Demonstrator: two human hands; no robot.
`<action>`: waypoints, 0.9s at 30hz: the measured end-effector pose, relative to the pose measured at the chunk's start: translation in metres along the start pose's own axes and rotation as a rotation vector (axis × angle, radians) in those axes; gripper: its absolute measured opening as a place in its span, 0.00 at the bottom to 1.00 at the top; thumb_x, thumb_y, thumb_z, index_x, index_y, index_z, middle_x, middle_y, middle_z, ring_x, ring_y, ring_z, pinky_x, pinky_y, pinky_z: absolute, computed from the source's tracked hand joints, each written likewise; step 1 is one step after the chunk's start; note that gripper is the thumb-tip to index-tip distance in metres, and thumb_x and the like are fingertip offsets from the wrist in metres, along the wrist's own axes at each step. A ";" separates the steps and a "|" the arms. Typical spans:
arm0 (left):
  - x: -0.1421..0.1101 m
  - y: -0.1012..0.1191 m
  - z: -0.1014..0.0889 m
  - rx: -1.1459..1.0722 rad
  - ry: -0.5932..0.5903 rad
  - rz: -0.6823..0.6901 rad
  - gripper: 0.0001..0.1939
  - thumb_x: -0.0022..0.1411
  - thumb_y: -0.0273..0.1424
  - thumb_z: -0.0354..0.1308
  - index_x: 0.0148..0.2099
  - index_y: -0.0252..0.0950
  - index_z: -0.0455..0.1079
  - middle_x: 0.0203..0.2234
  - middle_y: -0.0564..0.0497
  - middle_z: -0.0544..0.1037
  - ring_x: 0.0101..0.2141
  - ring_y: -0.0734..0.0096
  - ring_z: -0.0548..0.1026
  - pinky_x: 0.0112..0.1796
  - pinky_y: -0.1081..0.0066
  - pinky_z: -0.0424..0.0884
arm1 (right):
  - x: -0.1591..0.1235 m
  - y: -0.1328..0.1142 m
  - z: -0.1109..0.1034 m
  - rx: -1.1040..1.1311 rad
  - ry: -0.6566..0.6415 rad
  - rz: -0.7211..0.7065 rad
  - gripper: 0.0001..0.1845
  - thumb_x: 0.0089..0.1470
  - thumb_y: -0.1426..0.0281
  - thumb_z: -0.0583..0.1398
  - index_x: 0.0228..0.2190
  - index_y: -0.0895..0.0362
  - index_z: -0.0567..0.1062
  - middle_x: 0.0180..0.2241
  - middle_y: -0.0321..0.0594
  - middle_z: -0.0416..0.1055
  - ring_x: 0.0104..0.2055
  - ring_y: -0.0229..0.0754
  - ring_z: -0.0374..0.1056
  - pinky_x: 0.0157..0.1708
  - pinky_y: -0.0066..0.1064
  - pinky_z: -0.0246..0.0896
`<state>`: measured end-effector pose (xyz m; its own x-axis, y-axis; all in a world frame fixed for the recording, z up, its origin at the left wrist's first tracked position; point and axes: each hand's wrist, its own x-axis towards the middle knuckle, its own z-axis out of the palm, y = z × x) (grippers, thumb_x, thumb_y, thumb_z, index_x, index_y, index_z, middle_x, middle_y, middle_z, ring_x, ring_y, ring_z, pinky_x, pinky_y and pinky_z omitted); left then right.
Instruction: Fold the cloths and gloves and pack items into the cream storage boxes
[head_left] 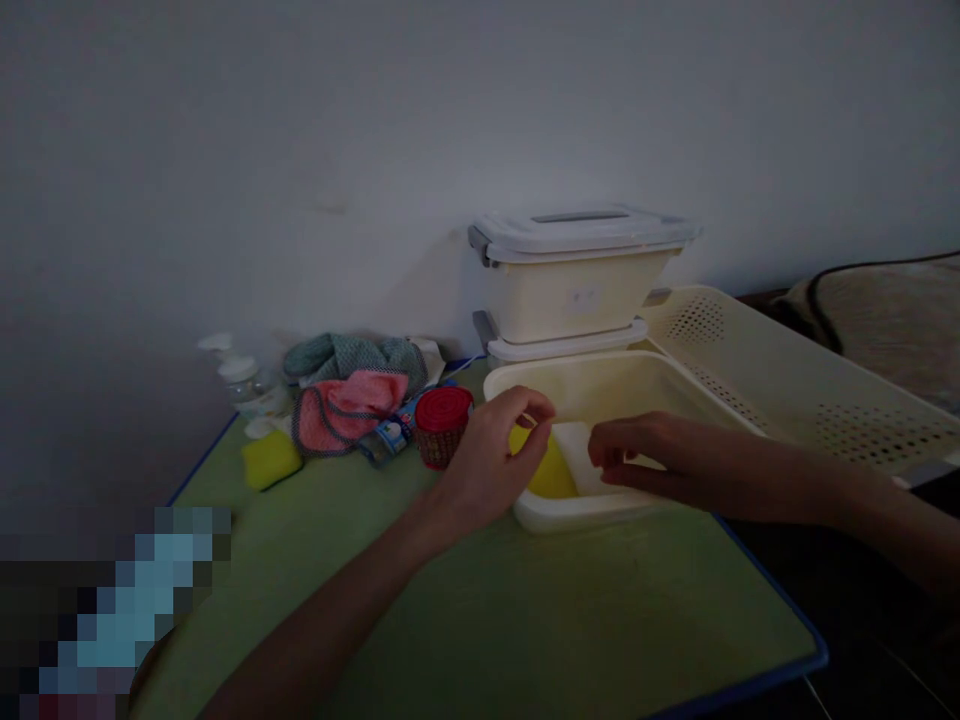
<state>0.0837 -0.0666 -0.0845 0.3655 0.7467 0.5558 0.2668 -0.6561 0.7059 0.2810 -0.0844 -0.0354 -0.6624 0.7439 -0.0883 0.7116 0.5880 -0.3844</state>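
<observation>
My left hand [499, 440] hovers at the left side of a cream plastic bin [559, 515], fingers bent and thumb apart from them, with nothing visible between. My right hand [637, 448] is above the bin's right part, its fingers curled inward close to the thumb; whatever they pinch, if anything, is hidden. Inside the bin lie a bright yellow piece [551, 475] and a white block-like piece [577, 455], both partly covered by my hands. Just left of my left hand stands a round container with a red top [444, 412] and patterned sides.
A lidded storage box [577, 295] sits on another lid behind the bin. To the right is a perforated basket [795, 370]. Pink cloth [349, 405], grey-green cloth [367, 355], a yellow sponge [271, 460] and a pump bottle [244, 380] occupy the green table's [585, 620] back left.
</observation>
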 end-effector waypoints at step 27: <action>-0.036 -0.123 -0.134 0.531 0.524 -0.376 0.17 0.64 0.30 0.40 0.41 0.33 0.70 0.47 0.43 0.68 0.50 0.67 0.66 0.52 0.66 0.61 | 0.101 -0.092 0.161 0.103 0.253 -0.261 0.07 0.53 0.78 0.52 0.27 0.58 0.67 0.27 0.38 0.68 0.29 0.36 0.63 0.29 0.26 0.56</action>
<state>-0.0817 0.0021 -0.1320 -0.2589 0.7947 0.5490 0.7207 -0.2194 0.6576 0.1111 -0.1150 -0.1570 -0.7304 0.6356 0.2499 0.4908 0.7429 -0.4552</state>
